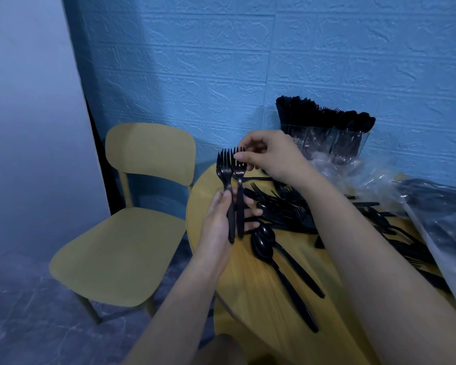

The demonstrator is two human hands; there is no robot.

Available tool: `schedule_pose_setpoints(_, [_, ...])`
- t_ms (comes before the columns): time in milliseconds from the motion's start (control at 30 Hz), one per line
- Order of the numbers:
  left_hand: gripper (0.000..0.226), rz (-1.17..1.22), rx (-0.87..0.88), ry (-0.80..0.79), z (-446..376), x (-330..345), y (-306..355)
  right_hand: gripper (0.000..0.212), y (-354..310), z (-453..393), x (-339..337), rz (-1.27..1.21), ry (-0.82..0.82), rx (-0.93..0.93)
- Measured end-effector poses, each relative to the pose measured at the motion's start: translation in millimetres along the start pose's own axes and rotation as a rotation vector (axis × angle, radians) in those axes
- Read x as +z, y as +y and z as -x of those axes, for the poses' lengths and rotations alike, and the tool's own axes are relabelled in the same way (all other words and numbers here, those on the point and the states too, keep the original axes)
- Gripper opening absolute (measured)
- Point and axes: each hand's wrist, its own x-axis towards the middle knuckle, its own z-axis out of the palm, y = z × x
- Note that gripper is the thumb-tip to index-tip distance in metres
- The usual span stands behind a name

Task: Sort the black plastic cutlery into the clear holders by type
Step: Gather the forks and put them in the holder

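Observation:
My left hand (221,219) grips the handles of a small bunch of black plastic forks (228,177), held upright over the table's left edge. My right hand (269,156) pinches the tines of the rightmost fork (239,196) in that bunch. A loose pile of black cutlery (287,209) lies on the yellow round table (248,291) behind my hands. Two black spoons (263,242) lie in front of the pile, handles pointing toward me. The clear holders (324,142) stand at the back against the wall, packed with black cutlery.
A yellow chair (132,233) stands left of the table. Crumpled clear plastic bags (437,222), one with cutlery inside, cover the table's right side. A blue textured wall (274,61) is close behind the holders.

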Motion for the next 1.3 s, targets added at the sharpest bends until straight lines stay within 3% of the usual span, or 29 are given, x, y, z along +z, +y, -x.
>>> schedule_pose_setpoints(233, [0.030,-0.157,0.020,-0.025,-2,-7,-8,0.012,4,-1,22,0.192,0.084,-0.047])
schedule_pose_setpoints(367, [0.030,-0.152,0.032,0.016,-3,-10,-7,0.023,6,-1,18,0.138,0.114,0.017])
schedule_pose_setpoints(433, [0.029,-0.108,0.037,0.048,-4,-12,-7,0.023,13,-1,11,0.268,0.014,0.066])
schedule_pose_setpoints(567, [0.027,-0.062,0.031,0.093,-6,-13,-7,0.025,28,5,14,0.538,-0.408,0.149])
schedule_pose_setpoints(667, [0.027,-0.015,0.005,0.097,-7,-13,-6,0.024,35,6,22,0.554,-0.470,0.193])
schedule_pose_setpoints(833, [0.026,0.005,0.006,0.090,-7,-13,-6,0.017,37,3,14,0.459,-0.341,0.159])
schedule_pose_setpoints(1000, [0.024,-0.063,0.056,0.098,-5,-12,-6,0.008,26,0,-12,0.373,-0.075,0.103])
schedule_pose_setpoints(1133, [0.026,-0.087,0.053,0.105,-4,-11,-7,0.005,15,1,-36,0.118,0.120,0.081])
schedule_pose_setpoints(1300, [0.029,-0.096,0.038,0.090,-2,-7,-7,0.011,-6,7,-41,-0.147,0.065,0.064])
